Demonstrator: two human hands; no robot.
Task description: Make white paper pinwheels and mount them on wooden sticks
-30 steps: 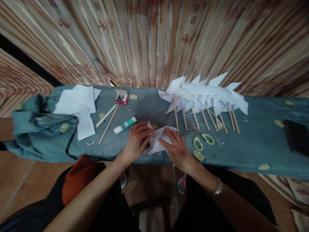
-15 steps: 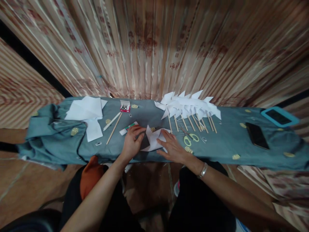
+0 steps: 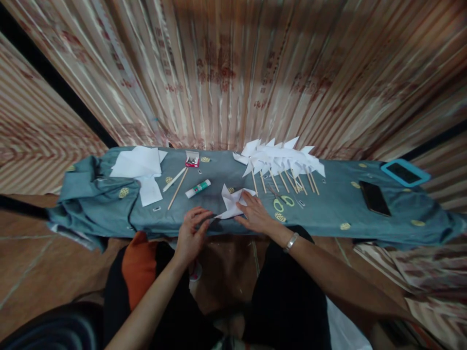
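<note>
A white paper pinwheel (image 3: 229, 205) with folded, pointed blades lies near the front edge of the cloth-covered table. My right hand (image 3: 257, 214) is on its right side, fingers over the folded paper and thumb at the lower edge, holding it against the cloth. Just left of the pinwheel's lower left tip is my left hand (image 3: 192, 231), its thumb and fingers slightly apart and nothing visible between them. Behind my left hand lies a glue stick (image 3: 198, 188). Green-handled scissors (image 3: 283, 200) rest to the right of the pinwheel.
Several pinwheels on sticks (image 3: 282, 159) overlap in a row at the back. White paper sheets (image 3: 136, 163) lie at left. A small red box (image 3: 192, 159) of metal pieces stands near a wooden stick (image 3: 178, 188) and a white stick (image 3: 174, 179). A phone (image 3: 374, 198) and blue-framed tablet (image 3: 405, 173) are right.
My left hand has drawn back toward the table's front edge, uncovering the glue stick. The right hand stays on the pinwheel. The camera view has shifted slightly.
</note>
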